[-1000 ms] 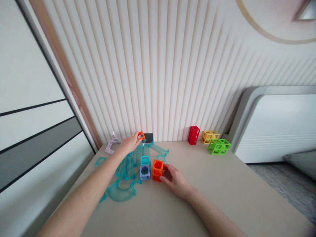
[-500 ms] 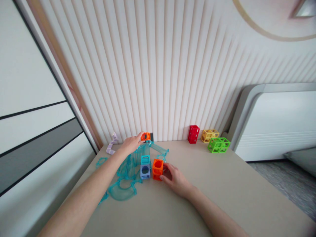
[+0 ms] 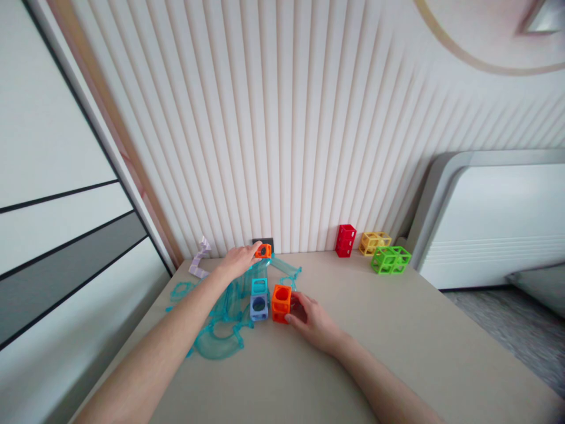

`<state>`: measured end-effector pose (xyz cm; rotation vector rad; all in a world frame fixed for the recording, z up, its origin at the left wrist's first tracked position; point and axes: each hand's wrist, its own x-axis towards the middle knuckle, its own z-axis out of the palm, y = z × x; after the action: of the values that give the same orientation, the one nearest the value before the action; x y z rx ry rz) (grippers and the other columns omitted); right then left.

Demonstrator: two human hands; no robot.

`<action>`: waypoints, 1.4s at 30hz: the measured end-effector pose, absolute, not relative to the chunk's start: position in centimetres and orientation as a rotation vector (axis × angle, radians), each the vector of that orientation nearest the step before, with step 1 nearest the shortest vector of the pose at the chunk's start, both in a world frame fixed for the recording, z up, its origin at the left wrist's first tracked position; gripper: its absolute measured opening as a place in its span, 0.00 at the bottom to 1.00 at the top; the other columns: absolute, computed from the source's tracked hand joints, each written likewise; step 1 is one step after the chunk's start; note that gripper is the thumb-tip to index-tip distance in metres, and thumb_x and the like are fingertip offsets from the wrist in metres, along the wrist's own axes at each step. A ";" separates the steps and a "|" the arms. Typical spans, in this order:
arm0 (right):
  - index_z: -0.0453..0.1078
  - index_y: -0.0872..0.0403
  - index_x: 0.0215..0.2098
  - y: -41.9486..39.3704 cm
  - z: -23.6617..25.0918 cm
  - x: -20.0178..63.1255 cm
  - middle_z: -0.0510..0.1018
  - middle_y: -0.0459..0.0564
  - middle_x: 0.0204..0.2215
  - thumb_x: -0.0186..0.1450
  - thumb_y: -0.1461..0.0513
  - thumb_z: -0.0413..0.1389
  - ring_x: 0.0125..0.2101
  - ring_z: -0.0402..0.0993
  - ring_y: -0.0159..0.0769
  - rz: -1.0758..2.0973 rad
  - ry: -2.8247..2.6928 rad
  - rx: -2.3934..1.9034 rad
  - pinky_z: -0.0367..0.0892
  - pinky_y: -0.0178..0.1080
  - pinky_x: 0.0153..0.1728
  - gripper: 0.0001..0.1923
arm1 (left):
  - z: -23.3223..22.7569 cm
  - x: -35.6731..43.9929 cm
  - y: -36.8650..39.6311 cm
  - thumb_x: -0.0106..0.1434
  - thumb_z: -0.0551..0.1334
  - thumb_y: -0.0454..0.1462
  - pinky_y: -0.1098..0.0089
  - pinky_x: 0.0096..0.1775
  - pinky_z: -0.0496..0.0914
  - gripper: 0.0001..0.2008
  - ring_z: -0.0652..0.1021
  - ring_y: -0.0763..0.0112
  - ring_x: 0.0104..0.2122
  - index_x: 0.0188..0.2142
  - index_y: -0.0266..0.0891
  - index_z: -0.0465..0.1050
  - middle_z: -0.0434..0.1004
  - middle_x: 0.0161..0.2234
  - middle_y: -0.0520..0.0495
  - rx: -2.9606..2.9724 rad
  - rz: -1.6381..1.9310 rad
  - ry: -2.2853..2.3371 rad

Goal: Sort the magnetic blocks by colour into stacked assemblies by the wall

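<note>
My left hand (image 3: 238, 260) reaches to the back of the table and pinches a small orange cube piece (image 3: 263, 251) just above the clear teal track pieces (image 3: 229, 300). My right hand (image 3: 311, 321) rests on the beige table (image 3: 397, 341) with its fingers closed around the right side of an orange hollow cube (image 3: 281, 302). Touching that cube's left side stands a purple cube (image 3: 258, 307) with a teal cube (image 3: 259, 287) behind it.
Red (image 3: 345, 240), yellow (image 3: 374, 242) and green (image 3: 391, 259) lattice cubes sit against the ribbed wall at the back right. A lilac stepped piece (image 3: 199, 259) lies at the back left. A dark wall socket (image 3: 263, 241) is behind my left hand.
My left hand has carried the small orange piece to the right and slightly lower, toward the teal track's far end. My right hand has stayed on the orange cube.
</note>
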<state>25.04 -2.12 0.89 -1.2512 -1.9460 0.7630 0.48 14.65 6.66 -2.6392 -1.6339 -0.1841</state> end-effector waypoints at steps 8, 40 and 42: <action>0.69 0.52 0.57 -2.0 0.6 25.1 0.80 0.55 0.50 0.66 0.59 0.59 0.48 0.77 0.45 0.752 -1.945 -1.252 0.70 0.44 0.51 0.21 | 6.2 0.4 14.8 0.71 0.57 0.41 0.53 0.58 0.65 0.22 0.75 0.49 0.57 0.63 0.42 0.59 0.75 0.55 0.34 -2.706 -0.306 -1.569; 0.68 0.52 0.57 -2.0 0.3 25.2 0.81 0.55 0.48 0.66 0.59 0.59 0.47 0.77 0.46 0.746 -1.954 -1.261 0.70 0.45 0.51 0.22 | 6.9 2.5 14.7 0.68 0.53 0.30 0.63 0.43 0.79 0.20 0.81 0.64 0.46 0.58 0.42 0.54 0.74 0.55 0.38 -2.921 -1.452 -1.857; 0.69 0.52 0.56 -2.0 0.4 25.1 0.81 0.54 0.47 0.66 0.58 0.59 0.46 0.77 0.45 0.745 -1.962 -1.253 0.70 0.45 0.50 0.20 | 7.5 2.4 14.1 0.69 0.53 0.33 0.63 0.45 0.79 0.18 0.80 0.64 0.50 0.58 0.42 0.54 0.71 0.58 0.37 -2.922 -1.588 -1.794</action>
<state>25.15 -2.04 0.36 -1.2532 -1.9620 0.7445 2.44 14.12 7.53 -2.9224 -1.7942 -1.5884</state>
